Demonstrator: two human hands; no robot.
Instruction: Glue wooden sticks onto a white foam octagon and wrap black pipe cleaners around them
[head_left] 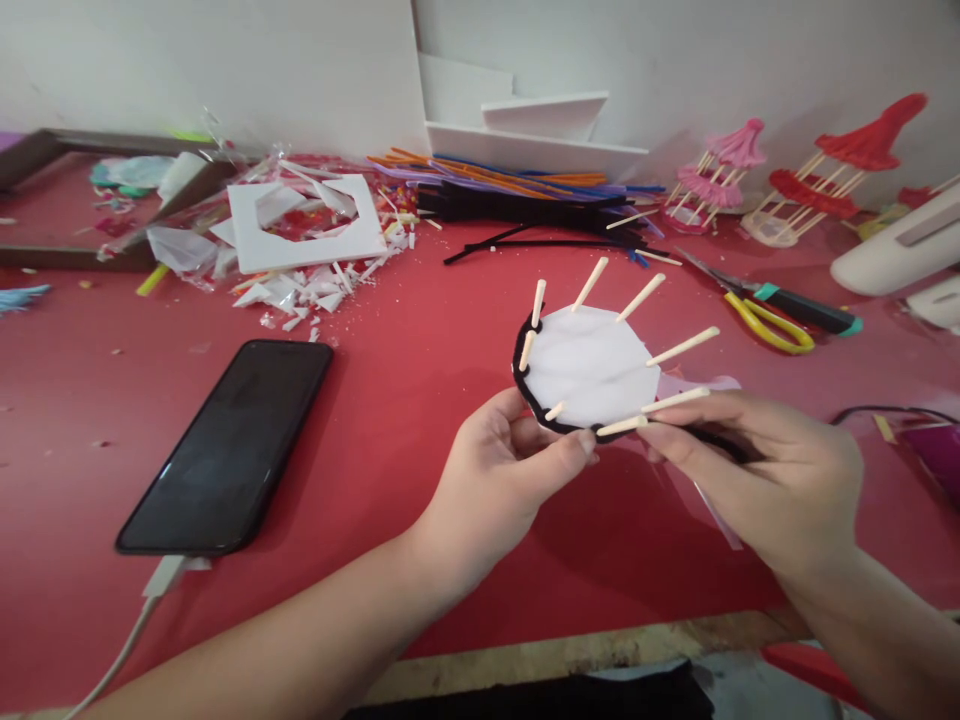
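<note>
A round white foam disc with several short wooden sticks standing around its rim is held above the red table. My left hand grips the disc's near left edge, thumb on the rim. A black pipe cleaner winds around the sticks along the left and near edge. My right hand is closed on the pipe cleaner's loose end at the near right of the disc. The sticks on the far and right side are bare. Part of the pipe cleaner is hidden behind my right fingers.
A black phone with a cable lies at left. Behind are a cut-out white foam square amid scraps, and coloured pipe cleaners. At right are yellow-handled scissors, a cutter, and pink and red tiered models.
</note>
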